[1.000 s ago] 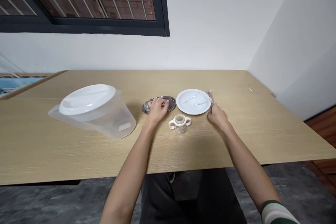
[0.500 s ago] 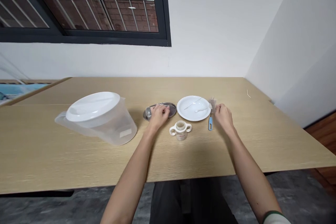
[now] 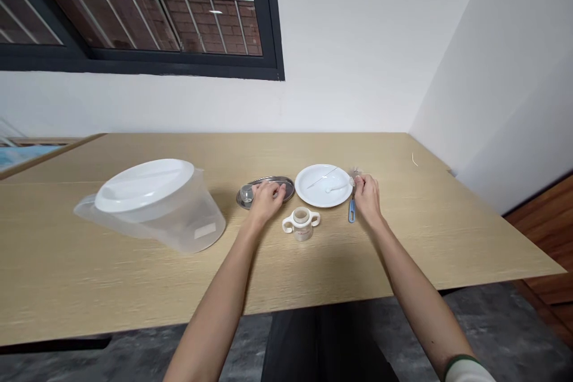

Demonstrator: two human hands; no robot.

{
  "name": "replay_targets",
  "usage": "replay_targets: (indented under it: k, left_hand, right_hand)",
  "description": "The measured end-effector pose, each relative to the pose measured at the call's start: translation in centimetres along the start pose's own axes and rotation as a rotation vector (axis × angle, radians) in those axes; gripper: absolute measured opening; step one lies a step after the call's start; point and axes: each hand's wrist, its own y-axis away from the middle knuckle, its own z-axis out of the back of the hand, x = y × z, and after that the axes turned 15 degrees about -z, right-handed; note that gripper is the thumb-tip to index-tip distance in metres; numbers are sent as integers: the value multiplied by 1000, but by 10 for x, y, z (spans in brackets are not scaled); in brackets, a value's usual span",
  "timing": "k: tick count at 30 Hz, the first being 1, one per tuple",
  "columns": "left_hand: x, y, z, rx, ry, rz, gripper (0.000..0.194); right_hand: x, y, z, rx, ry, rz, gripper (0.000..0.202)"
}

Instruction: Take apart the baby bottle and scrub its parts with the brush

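While a blue-handled tool (image 3: 351,211) runs up-frame, right of center, the right hand (image 3: 367,196) curls nearest — left hand (image 3: 267,198) over metal tray (image 3: 289,188), grips unclear.

Left hand (image 3: 266,199) over tray (image 3: 289,190), right hand (image 3: 367,196) beside plate (image 3: 316,196)

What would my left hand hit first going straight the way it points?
Your left hand would probably meet the far rim of the metal tray, though height is unclear and it might pass over.
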Motion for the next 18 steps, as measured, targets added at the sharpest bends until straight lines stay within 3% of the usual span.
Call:
replay_targets:
  k: [5, 12, 18]
  left_hand:
    - [-4, 0, 4, -2, 12, 4, 43]
    - [-5, -1, 5, -15, 29, 1, 40]
    - [-9, 0, 8, -41, 65, -5, 39]
  right_hand:
    - [4, -5, 4, -27, -26, -25, 36]
    - [1, -17, 8, 221, 180, -104, 47]
    - [0, -18, 5, 220, 153, -99, 46]
